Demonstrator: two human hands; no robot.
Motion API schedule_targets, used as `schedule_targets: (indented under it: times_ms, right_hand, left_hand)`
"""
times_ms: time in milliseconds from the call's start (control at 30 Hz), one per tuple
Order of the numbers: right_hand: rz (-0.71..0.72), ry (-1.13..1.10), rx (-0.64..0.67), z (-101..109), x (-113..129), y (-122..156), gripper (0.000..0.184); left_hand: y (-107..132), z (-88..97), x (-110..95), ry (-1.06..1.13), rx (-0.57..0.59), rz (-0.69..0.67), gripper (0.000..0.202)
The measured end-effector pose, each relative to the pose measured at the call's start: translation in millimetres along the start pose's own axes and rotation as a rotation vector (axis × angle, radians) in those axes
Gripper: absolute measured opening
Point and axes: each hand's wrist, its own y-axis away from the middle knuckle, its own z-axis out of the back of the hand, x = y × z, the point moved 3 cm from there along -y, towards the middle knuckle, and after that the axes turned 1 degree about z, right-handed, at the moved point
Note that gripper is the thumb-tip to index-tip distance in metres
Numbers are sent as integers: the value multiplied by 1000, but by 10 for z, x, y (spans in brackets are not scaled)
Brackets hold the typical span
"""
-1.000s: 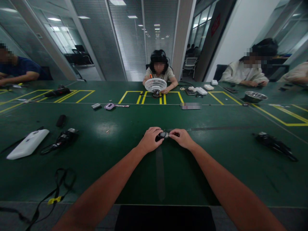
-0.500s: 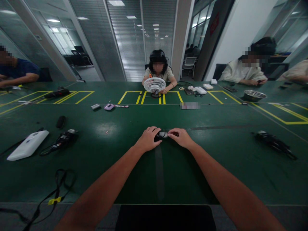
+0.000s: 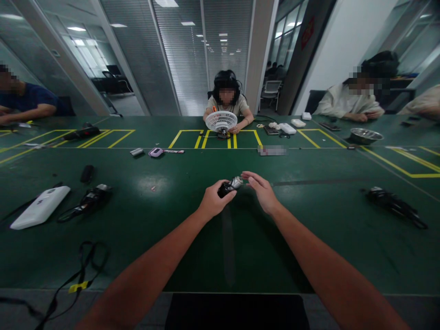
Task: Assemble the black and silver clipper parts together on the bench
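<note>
In the head view, my left hand (image 3: 216, 198) is wrapped round a short cylindrical thing (image 3: 235, 184) with a silver end and a black, cord-like part. It is held tilted above the green table, silver end up and to the right. Its lower part is hidden in my palm, and its exact kind cannot be made out. My right hand (image 3: 260, 189) is beside the silver end with fingers stretched out and slightly apart, holding nothing. Whether a fingertip touches the silver end is unclear.
Black cord bundles lie left (image 3: 90, 199) and right (image 3: 395, 206). A white flat device (image 3: 40, 207) and a black strap (image 3: 82, 266) are at left. Across the green table (image 3: 165, 247), a person holds a white fan cage (image 3: 221, 121). A metal bowl (image 3: 365, 135) stands far right.
My right hand has come off the thing and its fingers have straightened. My left hand has raised and tilted the thing, turning its silver end upward.
</note>
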Motion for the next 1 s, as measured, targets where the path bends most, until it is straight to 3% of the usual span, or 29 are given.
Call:
schedule_targets:
  times_ms: [300, 433, 567, 733, 900, 1000]
  right_hand:
    - [-36, -233, 17, -224, 91, 58, 47]
    - [-50, -279, -9, -282, 149, 79, 44]
    - [-28, -290, -36, -317, 166, 89, 41]
    - [-8, -191, -41, -282, 156, 81, 37]
    - [-31, -194, -49, -263, 177, 79, 35]
    - [-113, -286, -83, -208, 163, 62, 37]
  left_hand:
    - [71, -277, 21, 710, 95, 286, 45]
    - [92, -375, 51, 846, 123, 320, 46]
    - [82, -408, 36, 753, 109, 239, 49]
    - [62, -360, -37, 461, 129, 65, 49]
    - [33, -233, -58, 136, 186, 35, 46]
    - [0, -106, -13, -17, 160, -29, 44]
